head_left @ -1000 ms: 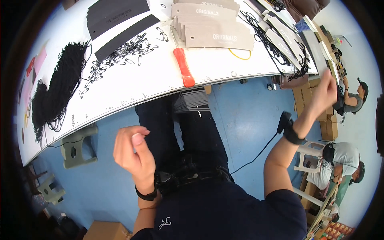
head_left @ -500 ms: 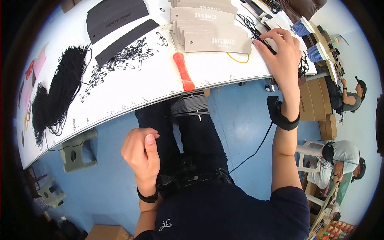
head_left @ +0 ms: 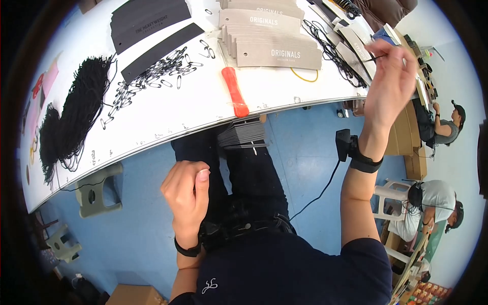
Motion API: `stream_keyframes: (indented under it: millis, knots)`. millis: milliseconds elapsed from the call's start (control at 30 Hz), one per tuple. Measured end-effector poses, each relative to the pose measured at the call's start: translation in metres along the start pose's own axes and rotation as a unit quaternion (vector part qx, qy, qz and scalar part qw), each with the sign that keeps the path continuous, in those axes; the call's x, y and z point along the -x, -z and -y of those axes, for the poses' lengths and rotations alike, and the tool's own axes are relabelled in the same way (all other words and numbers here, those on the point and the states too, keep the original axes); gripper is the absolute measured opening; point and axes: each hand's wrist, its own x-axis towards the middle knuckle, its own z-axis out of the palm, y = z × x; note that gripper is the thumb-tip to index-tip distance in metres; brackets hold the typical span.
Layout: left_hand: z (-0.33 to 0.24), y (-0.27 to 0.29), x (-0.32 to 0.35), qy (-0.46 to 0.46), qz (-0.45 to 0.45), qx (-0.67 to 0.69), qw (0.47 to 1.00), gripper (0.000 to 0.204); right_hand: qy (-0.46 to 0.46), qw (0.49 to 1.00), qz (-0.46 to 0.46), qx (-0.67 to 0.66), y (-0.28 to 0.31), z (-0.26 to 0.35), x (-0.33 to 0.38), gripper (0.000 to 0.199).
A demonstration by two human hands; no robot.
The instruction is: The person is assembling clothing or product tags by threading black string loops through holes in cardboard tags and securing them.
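Note:
My right hand [head_left: 391, 84] is raised at the table's right edge, its thumb and fingers pinched on a thin black cord [head_left: 375, 58] of which only a short end shows. Beside its fingertips lies a grey printed tag [head_left: 355, 47]; whether the cord runs through it, I cannot tell. Loose black cords [head_left: 335, 56] spread on the table just left of that hand. My left hand [head_left: 185, 190] hovers over my lap in a loose fist, with nothing showing from it. A stack of grey strips [head_left: 243, 134] rests on my thighs, under the table edge.
On the white table [head_left: 203, 104] are fanned grey tags [head_left: 284, 57], black tags [head_left: 152, 23], scattered black safety pins [head_left: 157, 71], a black cord bundle [head_left: 79, 114], a red-handled tool [head_left: 234, 91] and a yellow loop [head_left: 307, 80]. Two people [head_left: 439, 195] sit at the right.
My right hand has lifted off the cords and moved right, now with a black cord in its fingers. The left hand has shifted only slightly.

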Motion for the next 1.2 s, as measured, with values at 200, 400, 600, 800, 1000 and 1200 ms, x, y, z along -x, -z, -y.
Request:
stream_keyframes:
  millis: [200, 400, 600, 800, 1000, 1200]
  knots:
    - [0.001, -0.003, 0.0, -0.02, 0.023, -0.021, 0.999, 0.017, -0.117, 0.99, 0.081, 0.015, -0.015, 0.024, 0.007, 0.016]
    - [0.002, -0.003, 0.002, -0.035, 0.039, -0.03, 0.998, 0.016, 0.163, 0.898, 0.238, 0.333, -0.034, 0.008, 0.019, 0.027]
    - [0.0, -0.002, 0.001, -0.037, 0.062, -0.05, 0.996, 0.017, 0.241, 0.896, 0.207, 0.31, -0.034, 0.002, 0.016, 0.03]
    - [-0.002, 0.0, 0.002, -0.032, 0.071, -0.038, 0.996, 0.016, 0.155, 0.94, 0.112, 0.283, -0.012, 0.054, 0.043, 0.042]
    - [-0.017, -0.012, -0.007, -0.068, 0.083, 0.158, 0.982, 0.03, 0.144, 0.929, 0.199, 0.276, 0.004, 0.066, 0.136, 0.044]
    - [-0.027, -0.027, -0.013, -0.074, 0.081, 0.139, 0.984, 0.011, 0.108, 0.953, 0.154, 0.237, -0.028, 0.05, 0.167, 0.043]
